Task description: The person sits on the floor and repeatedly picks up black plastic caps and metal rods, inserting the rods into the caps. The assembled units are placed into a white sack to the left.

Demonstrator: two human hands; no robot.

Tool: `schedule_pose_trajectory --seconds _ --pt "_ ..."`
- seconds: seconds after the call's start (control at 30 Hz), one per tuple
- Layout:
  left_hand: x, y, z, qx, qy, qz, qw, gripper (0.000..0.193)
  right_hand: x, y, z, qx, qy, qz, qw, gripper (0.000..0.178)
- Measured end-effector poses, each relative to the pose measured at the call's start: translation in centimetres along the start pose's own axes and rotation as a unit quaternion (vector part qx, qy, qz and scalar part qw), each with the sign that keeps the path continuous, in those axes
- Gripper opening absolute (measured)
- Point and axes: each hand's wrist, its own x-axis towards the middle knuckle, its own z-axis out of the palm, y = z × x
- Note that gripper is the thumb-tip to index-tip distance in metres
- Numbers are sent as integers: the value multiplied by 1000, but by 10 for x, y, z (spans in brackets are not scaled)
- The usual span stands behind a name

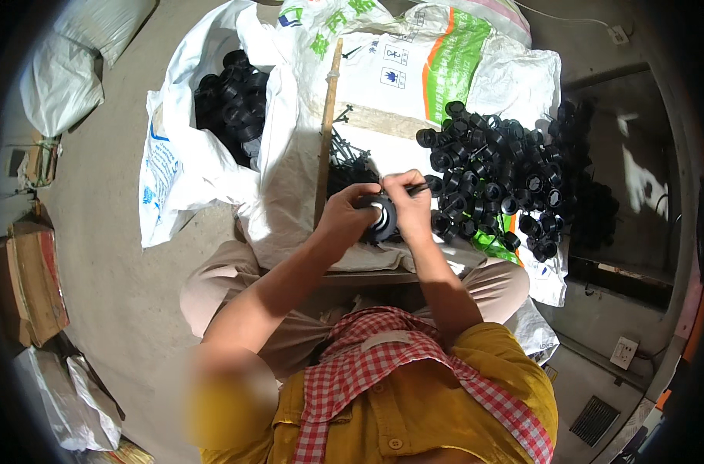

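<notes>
My left hand (349, 216) is closed around a round black plastic part (387, 222) with a pale ring showing inside. Right beside it, my right hand (410, 203) pinches a slim black piece (418, 188) that juts out to the right. The fingertips of both hands meet over the round part, so how the two pieces touch is hidden. Just beyond my left hand lies a heap of thin black stems (347, 164). To the right of my right hand spreads a large pile of round black plastic caps (483, 166).
A white woven sack (183, 182) at the left stands open, with black round parts (240, 97) inside. A wooden stick (329, 116) lies along the stems' left side on the sack-covered work surface (394, 77). Cardboard boxes (36, 286) line the far left.
</notes>
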Motion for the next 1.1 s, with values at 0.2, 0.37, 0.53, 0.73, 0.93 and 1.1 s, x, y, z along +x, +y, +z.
schedule_pose_trajectory --seconds 0.2,0.37,0.53,0.73,0.93,1.1 --pt "17 51 -32 529 230 227 785 57 25 74 -65 -503 -77 124 852 51" --pt "19 92 -79 536 442 167 700 85 38 72 -123 -575 109 7 811 91" --pt "19 69 -47 491 255 280 784 89 70 120 -230 -577 165 125 790 45" --pt "22 36 -27 446 52 105 887 72 55 92 -171 -638 -19 -124 760 15" --pt "22 25 -15 219 39 3 975 59 6 -42 -39 -415 -159 -302 843 17" --pt "14 25 -17 79 -46 -110 990 33 -6 -67 -33 -408 -243 -313 823 22"
